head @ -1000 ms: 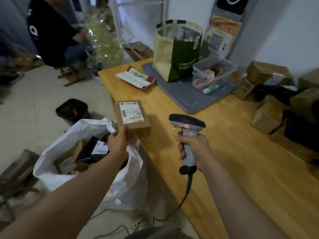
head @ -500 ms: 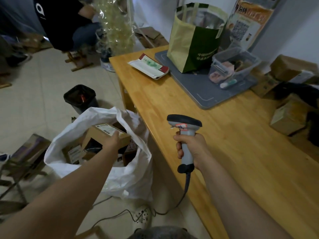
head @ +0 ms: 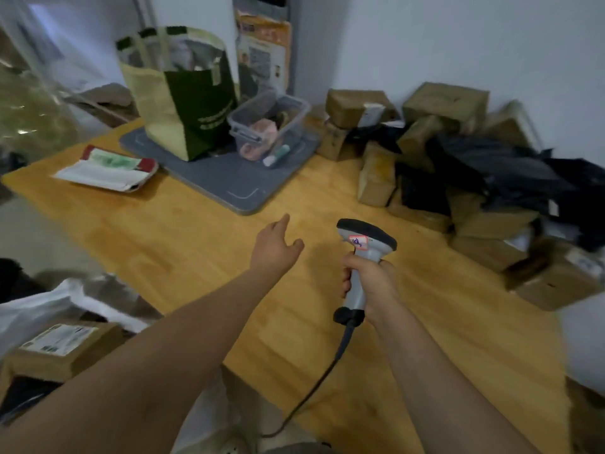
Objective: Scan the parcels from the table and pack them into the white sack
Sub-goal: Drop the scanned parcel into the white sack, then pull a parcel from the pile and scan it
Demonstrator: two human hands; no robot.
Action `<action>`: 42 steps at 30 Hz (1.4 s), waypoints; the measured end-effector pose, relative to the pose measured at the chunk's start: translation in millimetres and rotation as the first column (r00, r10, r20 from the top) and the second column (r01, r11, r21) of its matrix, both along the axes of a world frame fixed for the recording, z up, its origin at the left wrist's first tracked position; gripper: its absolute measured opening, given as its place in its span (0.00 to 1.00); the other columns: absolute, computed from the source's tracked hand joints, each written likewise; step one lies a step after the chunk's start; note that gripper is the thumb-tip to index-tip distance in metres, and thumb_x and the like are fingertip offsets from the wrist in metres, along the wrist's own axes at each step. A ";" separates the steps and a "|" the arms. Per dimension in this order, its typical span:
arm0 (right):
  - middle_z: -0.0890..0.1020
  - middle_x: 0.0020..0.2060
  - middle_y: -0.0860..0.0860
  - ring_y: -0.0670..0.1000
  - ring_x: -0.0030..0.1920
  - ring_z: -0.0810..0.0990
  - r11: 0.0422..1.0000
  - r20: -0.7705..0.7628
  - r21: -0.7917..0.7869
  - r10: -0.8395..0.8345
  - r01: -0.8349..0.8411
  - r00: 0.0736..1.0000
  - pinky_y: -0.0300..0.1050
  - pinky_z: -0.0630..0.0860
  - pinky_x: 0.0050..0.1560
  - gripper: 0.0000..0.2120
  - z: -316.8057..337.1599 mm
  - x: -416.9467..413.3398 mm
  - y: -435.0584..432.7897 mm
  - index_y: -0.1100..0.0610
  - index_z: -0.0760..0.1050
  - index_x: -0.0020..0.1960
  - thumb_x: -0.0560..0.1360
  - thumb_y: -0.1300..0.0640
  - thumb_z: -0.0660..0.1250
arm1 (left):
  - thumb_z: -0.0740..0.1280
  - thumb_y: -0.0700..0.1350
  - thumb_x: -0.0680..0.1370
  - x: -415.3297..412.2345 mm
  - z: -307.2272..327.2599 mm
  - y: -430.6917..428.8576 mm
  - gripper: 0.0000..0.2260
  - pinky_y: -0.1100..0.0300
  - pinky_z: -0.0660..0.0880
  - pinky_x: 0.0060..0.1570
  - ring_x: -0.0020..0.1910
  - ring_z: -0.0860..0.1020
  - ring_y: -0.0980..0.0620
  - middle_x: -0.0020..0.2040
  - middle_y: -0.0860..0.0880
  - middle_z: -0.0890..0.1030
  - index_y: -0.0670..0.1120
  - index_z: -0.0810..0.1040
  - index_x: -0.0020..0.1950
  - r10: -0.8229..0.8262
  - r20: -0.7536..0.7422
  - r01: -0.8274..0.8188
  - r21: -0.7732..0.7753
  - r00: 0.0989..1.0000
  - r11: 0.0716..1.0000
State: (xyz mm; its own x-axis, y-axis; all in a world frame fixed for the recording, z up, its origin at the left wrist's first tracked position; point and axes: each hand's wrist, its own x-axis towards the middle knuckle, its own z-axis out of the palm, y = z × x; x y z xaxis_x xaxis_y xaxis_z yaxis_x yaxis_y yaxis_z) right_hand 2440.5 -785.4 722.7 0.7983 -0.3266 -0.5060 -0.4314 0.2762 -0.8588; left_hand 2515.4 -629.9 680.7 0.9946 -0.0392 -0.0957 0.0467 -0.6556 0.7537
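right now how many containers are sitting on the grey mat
2: the green and cream tote bag on the grey mat's left side and the clear plastic bin just right of it. Anything behind the bag would be hidden.

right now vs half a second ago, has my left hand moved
Yes. The left hand has swung right, from inside the white sack beside the table to above the tabletop. It is empty and reaches toward the parcels.
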 end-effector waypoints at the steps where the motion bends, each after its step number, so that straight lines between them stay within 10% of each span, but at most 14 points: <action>1: 0.75 0.23 0.54 0.50 0.20 0.71 0.998 0.007 0.016 -0.064 0.064 0.998 0.40 0.70 0.24 0.05 1.7 -1.5 -17.2 0.62 0.73 0.37 0.69 0.67 0.69 | 0.65 0.50 0.78 4.8 4.7 -22.5 0.30 0.54 0.64 0.68 0.72 0.64 0.45 0.74 0.43 0.65 0.48 0.58 0.78 -0.060 0.007 0.060 0.001 0.998 0.998; 9: 0.74 0.21 0.54 0.50 0.19 0.70 0.869 0.100 0.154 -0.488 0.471 0.867 0.40 0.70 0.22 0.08 22.0 -15.1 -144.0 0.61 0.72 0.36 0.71 0.69 0.67 | 0.67 0.49 0.78 39.5 56.8 -209.1 0.27 0.59 0.66 0.63 0.69 0.68 0.46 0.70 0.44 0.70 0.46 0.63 0.76 -0.391 0.255 0.371 0.124 0.885 0.920; 18: 0.75 0.23 0.53 0.51 0.21 0.71 0.869 0.159 0.186 -0.488 0.459 0.858 0.42 0.71 0.24 0.05 27.2 -25.7 -207.8 0.59 0.73 0.42 0.72 0.68 0.67 | 0.67 0.50 0.78 79.3 98.6 -321.7 0.32 0.49 0.65 0.69 0.75 0.58 0.46 0.76 0.45 0.62 0.45 0.56 0.78 -0.658 0.351 0.372 0.608 0.666 0.701; 22: 0.74 0.24 0.54 0.52 0.21 0.71 0.872 0.191 0.229 -0.476 0.433 0.858 0.43 0.71 0.24 0.06 19.3 -31.4 -220.4 0.60 0.73 0.42 0.72 0.68 0.67 | 0.64 0.39 0.79 88.9 102.3 -339.0 0.13 0.53 0.72 0.48 0.61 0.71 0.44 0.61 0.42 0.74 0.42 0.74 0.64 -0.673 0.347 0.308 0.690 0.654 0.655; 30: 0.75 0.23 0.54 0.51 0.21 0.71 0.886 0.232 0.192 -0.460 0.423 0.857 0.42 0.71 0.25 0.08 25.4 -42.9 -210.6 0.59 0.73 0.36 0.72 0.67 0.67 | 0.62 0.41 0.80 101.3 157.0 -291.2 0.08 0.51 0.77 0.49 0.49 0.79 0.45 0.50 0.43 0.80 0.40 0.79 0.53 -0.129 0.533 0.206 -0.087 0.836 0.975; 37: 0.75 0.24 0.55 0.52 0.21 0.70 0.946 0.269 0.112 -0.323 0.304 0.907 0.43 0.69 0.24 0.07 36.6 -47.6 -171.3 0.59 0.74 0.38 0.72 0.68 0.68 | 0.62 0.36 0.80 79.5 137.2 -171.9 0.06 0.65 0.78 0.37 0.43 0.80 0.54 0.44 0.50 0.79 0.43 0.76 0.45 0.242 0.028 -0.137 -0.759 0.970 0.636; 42: 0.75 0.25 0.55 0.52 0.22 0.70 0.996 0.176 0.034 -0.092 0.088 0.980 0.43 0.69 0.25 0.05 32.9 -48.0 -129.2 0.61 0.74 0.43 0.71 0.66 0.69 | 0.62 0.33 0.80 31.2 66.6 -85.0 0.03 0.60 0.74 0.30 0.34 0.75 0.49 0.40 0.44 0.77 0.39 0.75 0.50 0.344 -0.321 -0.469 -0.658 0.882 0.589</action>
